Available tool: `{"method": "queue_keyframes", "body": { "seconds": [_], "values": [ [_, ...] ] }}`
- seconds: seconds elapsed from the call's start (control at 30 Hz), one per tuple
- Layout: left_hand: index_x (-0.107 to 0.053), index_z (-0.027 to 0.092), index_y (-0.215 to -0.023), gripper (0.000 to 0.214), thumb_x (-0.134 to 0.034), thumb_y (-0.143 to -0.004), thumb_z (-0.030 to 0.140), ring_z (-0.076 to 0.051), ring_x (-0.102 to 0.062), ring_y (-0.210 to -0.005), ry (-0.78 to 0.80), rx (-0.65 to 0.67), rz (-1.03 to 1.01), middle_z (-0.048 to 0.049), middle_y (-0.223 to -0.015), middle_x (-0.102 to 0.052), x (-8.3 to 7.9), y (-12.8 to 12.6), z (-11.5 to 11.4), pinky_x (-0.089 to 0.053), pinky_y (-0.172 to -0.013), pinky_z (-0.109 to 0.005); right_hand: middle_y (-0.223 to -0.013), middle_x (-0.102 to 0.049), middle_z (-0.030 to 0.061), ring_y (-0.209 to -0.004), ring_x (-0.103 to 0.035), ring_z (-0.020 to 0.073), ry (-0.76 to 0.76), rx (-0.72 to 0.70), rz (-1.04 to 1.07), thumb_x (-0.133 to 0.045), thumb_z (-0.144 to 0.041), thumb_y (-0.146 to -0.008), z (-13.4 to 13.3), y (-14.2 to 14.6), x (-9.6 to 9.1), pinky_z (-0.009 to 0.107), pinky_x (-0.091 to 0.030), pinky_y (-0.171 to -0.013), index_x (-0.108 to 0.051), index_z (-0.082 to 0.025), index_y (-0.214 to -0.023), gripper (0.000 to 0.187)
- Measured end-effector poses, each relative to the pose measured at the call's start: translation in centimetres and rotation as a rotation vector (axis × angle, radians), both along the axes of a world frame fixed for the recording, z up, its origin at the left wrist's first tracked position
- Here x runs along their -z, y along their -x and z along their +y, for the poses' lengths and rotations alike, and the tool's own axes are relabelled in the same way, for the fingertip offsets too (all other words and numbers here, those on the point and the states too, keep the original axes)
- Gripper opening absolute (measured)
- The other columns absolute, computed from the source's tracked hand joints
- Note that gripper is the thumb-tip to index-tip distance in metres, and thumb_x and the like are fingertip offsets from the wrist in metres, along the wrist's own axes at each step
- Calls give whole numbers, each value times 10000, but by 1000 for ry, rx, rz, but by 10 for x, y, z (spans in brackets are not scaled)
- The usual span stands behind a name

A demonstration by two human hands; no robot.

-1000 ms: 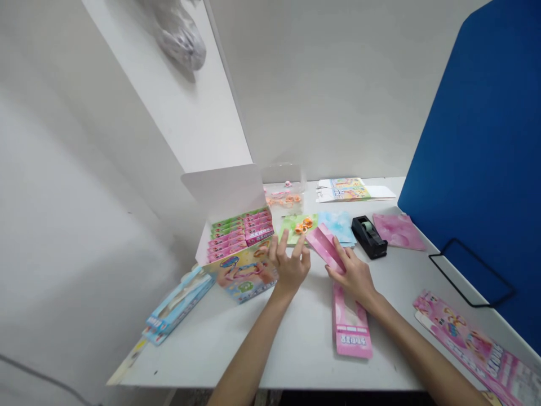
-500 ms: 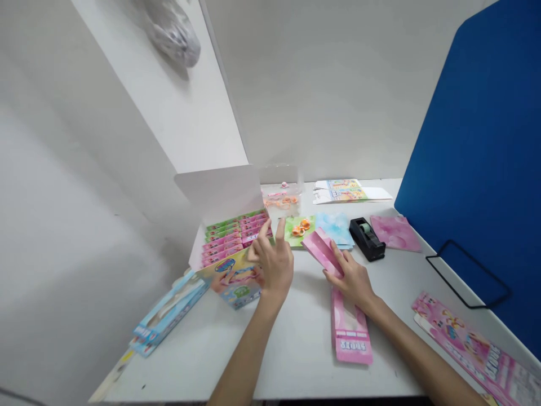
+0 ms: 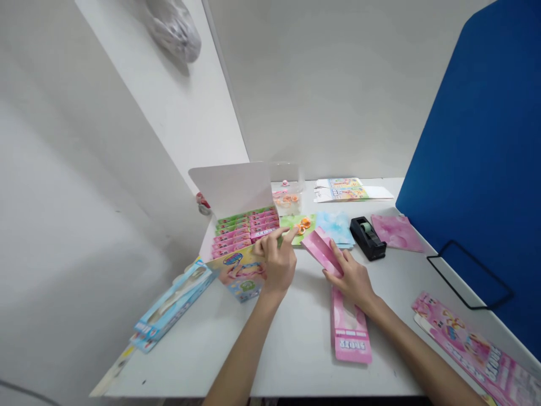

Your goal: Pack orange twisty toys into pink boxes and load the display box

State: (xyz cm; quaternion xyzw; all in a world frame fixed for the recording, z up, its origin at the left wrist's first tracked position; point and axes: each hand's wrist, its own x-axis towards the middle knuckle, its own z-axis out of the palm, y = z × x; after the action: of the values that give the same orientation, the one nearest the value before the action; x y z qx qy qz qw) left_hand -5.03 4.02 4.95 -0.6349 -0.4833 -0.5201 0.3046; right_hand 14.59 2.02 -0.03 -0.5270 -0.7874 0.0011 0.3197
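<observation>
My left hand [image 3: 276, 265] is at the front right corner of an open display box [image 3: 243, 276], its fingers bent and apart. The fingertips overlap the box's rim; contact is hard to make out. Rows of pink and green packets [image 3: 230, 237] fill the box. My right hand [image 3: 353, 276] grips a folded pink card [image 3: 321, 248] between thumb and fingers. Beneath that hand, a pink window box [image 3: 350, 332] lies flat on the table. Just beyond my left fingertips, orange rings [image 3: 303, 225] rest on a green card [image 3: 289, 221].
Blue window boxes [image 3: 173, 307] lean at the display box's left. A clear container [image 3: 287, 197] stands behind. Near the right are a black tape dispenser [image 3: 367, 238], pink cards [image 3: 397, 232] and flat pink cartons [image 3: 473, 344]. A blue partition [image 3: 477, 141] with a black wire frame bounds the right.
The display box has shifted right, uncovering a red and silver item behind its left side. My left fingers have come down toward its rim. The right hand stays put with the pink card.
</observation>
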Motion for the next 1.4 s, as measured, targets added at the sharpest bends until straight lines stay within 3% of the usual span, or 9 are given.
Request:
{"method": "queue_keyframes", "body": {
  "seconds": [0.27, 0.33, 0.47, 0.6, 0.73, 1.0, 1.1, 1.23, 1.4],
  "values": [
    [-684, 272, -1109, 311, -552, -872, 120, -284, -451, -1124, -110, -143, 50, -135, -1192, -538, 15, -11, -2, -332, -1003, -468, -940, -585, 51, -770, -627, 226, -50, 86, 49, -564, -394, -883, 9, -9, -4, 285, -480, -592, -255, -258, -1536, 735],
    [-678, 268, -1078, 306, -550, -861, 96, -266, -487, -1092, -79, -6, 140, -116, -1139, -567, 23, -21, -5, -346, -1011, -464, -938, -579, 53, -778, -629, 231, -70, 129, 89, -541, -429, -894, 13, -16, -7, 288, -481, -591, -259, -247, -1535, 723],
    [-658, 204, -1028, 288, -504, -853, 36, -204, -560, -997, 202, 506, 534, -84, -1069, -636, 42, -43, -4, -443, -897, -340, -932, -575, 56, -791, -634, 243, -75, 229, 169, -510, -460, -905, 19, -28, -13, 302, -490, -606, -263, -230, -1534, 714],
    [-584, 203, -1211, 400, -529, -842, 58, -214, -558, -1106, 562, 740, 705, -88, -1191, -633, 56, -56, -8, -452, -921, -339, -967, -597, 71, -851, -638, 265, -76, 300, 224, -503, -460, -902, 22, -35, -19, 331, -505, -667, -280, -238, -1527, 700],
    [-478, 270, -1372, 522, -498, -877, 105, -230, -467, -1278, 687, 801, 697, -92, -1414, -506, 57, -60, -20, -398, -1022, -375, -1090, -615, 102, -941, -638, 282, -72, 311, 267, -502, -472, -903, 22, -38, -22, 357, -513, -723, -284, -250, -1523, 694],
    [-482, 307, -1394, 580, -566, -862, 522, -304, -459, -1269, 806, 751, 651, -112, -1354, -522, 45, -58, -24, -369, -1040, -461, -1239, -612, 146, -1063, -618, 313, -66, 314, 298, -519, -479, -898, 25, -47, -22, 393, -506, -816, -261, -213, -1535, 737],
    [-485, 283, -1394, 765, -576, -767, 712, -330, -408, -1319, 806, 847, 612, -118, -1384, -512, 49, -62, -27, -283, -1114, -494, -1282, -599, 152, -1091, -610, 321, -69, 323, 312, -517, -480, -898, 26, -49, -23, 406, -504, -838, -261, -216, -1535, 735],
    [-461, 275, -1409, 972, -650, -610, 794, -329, -442, -1295, 808, 1043, 610, -107, -1371, -543, 57, -72, -37, -237, -1142, -472, -1293, -596, 153, -1106, -605, 328, -60, 321, 319, -523, -475, -894, 25, -49, -25, 416, -499, -855, -276, -217, -1530, 729],
    [-478, 267, -1385, 943, -631, -622, 800, -318, -458, -1288, 794, 1127, 616, -98, -1377, -549, 66, -77, -42, -232, -1130, -463, -1259, -610, 148, -1100, -603, 322, -52, 314, 311, -532, -477, -889, 25, -47, -24, 410, -502, -849, -292, -216, -1524, 727]
  ]
}}
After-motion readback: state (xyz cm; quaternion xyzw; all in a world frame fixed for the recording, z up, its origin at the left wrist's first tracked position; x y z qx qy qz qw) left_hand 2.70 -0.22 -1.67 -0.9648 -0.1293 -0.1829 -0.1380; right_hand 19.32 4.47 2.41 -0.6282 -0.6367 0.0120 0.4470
